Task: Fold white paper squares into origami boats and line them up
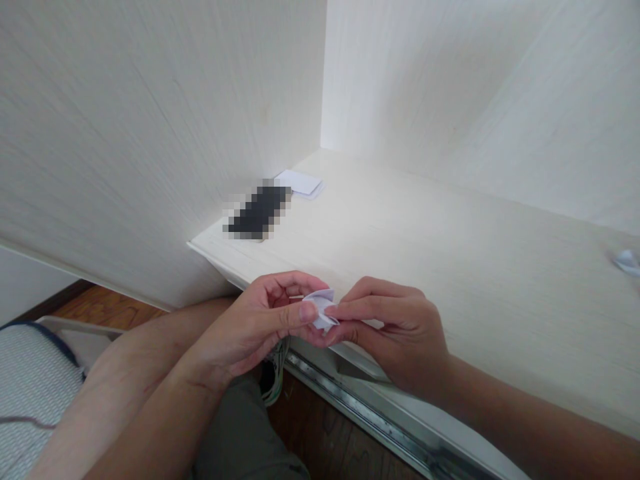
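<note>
A small folded white paper piece [321, 308] is pinched between both hands just above the front edge of a pale wooden desk [450, 240]. My left hand [260, 323] grips it from the left, thumb pressed onto the paper. From the right, my right hand [395, 327] holds the same piece between forefinger and thumb. Most of the paper is hidden by the fingers.
A dark pixelated flat object [260, 211] lies at the desk's far left by the wall panel, with a few white paper sheets [300, 183] behind it. A small pale object [627, 261] sits at the right edge. Below are a metal drawer rail [370, 417], wooden floor and my knee.
</note>
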`<state>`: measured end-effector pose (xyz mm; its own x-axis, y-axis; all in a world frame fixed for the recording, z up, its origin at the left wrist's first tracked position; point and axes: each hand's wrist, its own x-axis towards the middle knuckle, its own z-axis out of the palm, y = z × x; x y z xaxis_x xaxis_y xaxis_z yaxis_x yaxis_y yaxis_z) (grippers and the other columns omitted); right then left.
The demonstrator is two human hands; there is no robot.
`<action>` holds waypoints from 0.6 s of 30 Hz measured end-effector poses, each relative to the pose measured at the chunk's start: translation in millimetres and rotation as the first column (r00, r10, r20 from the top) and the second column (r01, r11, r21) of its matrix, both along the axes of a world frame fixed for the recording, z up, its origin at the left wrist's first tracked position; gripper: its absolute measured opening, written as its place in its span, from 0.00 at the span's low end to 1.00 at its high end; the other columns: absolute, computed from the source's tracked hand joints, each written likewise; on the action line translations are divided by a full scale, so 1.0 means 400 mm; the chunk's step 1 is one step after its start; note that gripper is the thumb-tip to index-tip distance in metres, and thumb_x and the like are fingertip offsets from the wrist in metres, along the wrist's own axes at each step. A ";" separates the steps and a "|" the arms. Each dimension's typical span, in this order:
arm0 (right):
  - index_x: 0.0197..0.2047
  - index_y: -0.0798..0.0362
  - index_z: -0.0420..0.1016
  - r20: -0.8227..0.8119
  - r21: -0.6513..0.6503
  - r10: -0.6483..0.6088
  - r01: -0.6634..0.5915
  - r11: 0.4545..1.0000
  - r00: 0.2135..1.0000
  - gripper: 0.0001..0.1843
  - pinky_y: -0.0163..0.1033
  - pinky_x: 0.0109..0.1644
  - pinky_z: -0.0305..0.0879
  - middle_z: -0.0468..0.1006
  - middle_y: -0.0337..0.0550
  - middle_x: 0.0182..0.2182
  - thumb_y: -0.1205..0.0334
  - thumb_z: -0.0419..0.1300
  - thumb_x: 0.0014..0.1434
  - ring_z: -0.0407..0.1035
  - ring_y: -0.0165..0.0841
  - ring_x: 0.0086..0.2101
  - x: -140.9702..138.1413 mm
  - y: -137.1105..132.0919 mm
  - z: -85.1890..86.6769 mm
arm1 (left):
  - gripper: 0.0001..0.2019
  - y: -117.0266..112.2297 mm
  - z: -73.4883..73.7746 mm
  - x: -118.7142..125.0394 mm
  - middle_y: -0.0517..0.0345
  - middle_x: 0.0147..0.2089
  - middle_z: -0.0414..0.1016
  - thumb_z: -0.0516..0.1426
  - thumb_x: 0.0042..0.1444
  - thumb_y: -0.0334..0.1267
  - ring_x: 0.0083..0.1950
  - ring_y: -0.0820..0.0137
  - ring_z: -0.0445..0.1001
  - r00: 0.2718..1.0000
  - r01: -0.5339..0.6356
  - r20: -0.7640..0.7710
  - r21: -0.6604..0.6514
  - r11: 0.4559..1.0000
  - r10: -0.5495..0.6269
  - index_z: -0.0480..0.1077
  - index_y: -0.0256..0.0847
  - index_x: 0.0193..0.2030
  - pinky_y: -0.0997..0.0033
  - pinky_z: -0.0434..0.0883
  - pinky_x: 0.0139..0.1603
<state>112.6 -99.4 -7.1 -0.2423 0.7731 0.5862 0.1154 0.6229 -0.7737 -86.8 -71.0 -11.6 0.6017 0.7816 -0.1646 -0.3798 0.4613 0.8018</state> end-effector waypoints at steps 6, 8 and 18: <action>0.39 0.52 0.87 -0.018 -0.041 -0.012 0.011 0.999 1.000 0.10 0.28 0.29 0.73 0.84 0.42 0.29 0.73 0.73 0.54 0.77 0.26 0.26 -0.001 -0.003 0.003 | 0.13 -0.004 0.003 0.008 0.59 0.34 0.82 0.74 0.48 0.36 0.32 0.77 0.79 0.999 -0.013 -0.034 0.014 1.000 0.014 0.81 0.38 0.40 0.83 0.78 0.35; 0.40 0.51 0.87 -0.020 -0.063 -0.034 0.033 0.997 0.999 0.11 0.28 0.30 0.73 0.83 0.41 0.30 0.73 0.73 0.54 0.77 0.26 0.27 -0.002 -0.004 0.004 | 0.13 -0.005 -0.001 0.013 0.59 0.35 0.82 0.74 0.48 0.36 0.34 0.77 0.79 0.999 -0.036 -0.038 0.037 0.999 0.037 0.81 0.38 0.40 0.83 0.77 0.37; 0.39 0.52 0.85 -0.037 -0.096 -0.054 0.050 0.994 0.998 0.08 0.35 0.38 0.75 0.80 0.43 0.35 0.73 0.70 0.57 0.76 0.30 0.35 -0.008 -0.005 -0.001 | 0.15 -0.014 -0.011 0.020 0.59 0.38 0.82 0.72 0.50 0.31 0.38 0.77 0.78 0.982 -0.171 -0.042 0.206 0.963 0.183 0.80 0.44 0.45 0.82 0.74 0.40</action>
